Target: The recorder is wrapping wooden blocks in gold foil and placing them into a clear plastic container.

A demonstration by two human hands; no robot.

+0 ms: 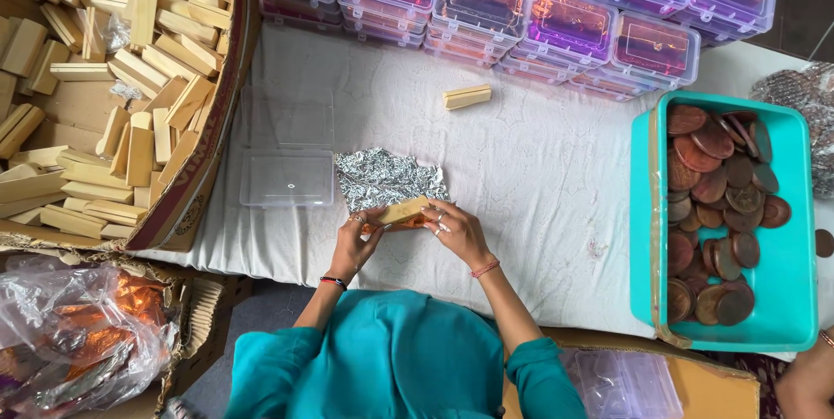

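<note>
Both hands grip a pale wooden block at the near edge of a crinkled silver foil sheet, centre of frame.

The left hand (354, 241) pinches the left end of the wooden block (401, 211); the right hand (454, 230) clasps its right end, fingers curled over it. The block lies on the lower edge of the foil sheet (387, 178), which rests on the white cloth (539, 176). An open clear plastic box (287, 178) sits just left of the foil. A cardboard carton of blocks (217, 115) fills the upper left. A loose block (466, 96) lies above centre. A teal tub of brown discs (786, 254) stands at right. Stacked clear lidded boxes (565, 24) line the top.
</note>
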